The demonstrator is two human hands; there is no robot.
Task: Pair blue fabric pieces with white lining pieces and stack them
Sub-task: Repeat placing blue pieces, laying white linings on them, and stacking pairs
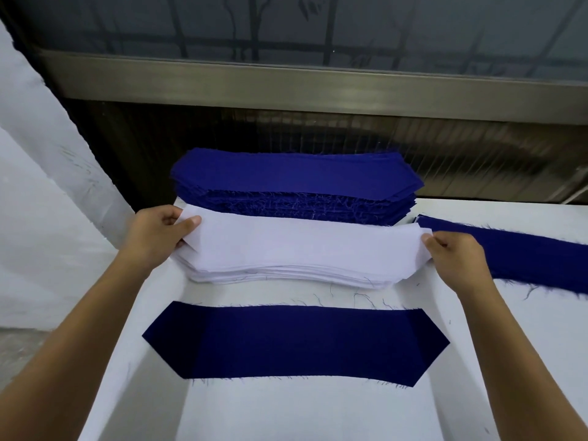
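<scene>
I see the top white lining piece (305, 246) pinched at both ends by left hand (156, 230) and right hand (455, 256), atop its white pile (286, 275); long axis left-to-right, parallel to the single blue piece (296, 342) lying nearer me.

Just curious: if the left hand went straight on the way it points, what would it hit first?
Probably the stack of blue fabric pieces, just beyond the white lining piece the left hand pinches; depth is unclear.
</scene>
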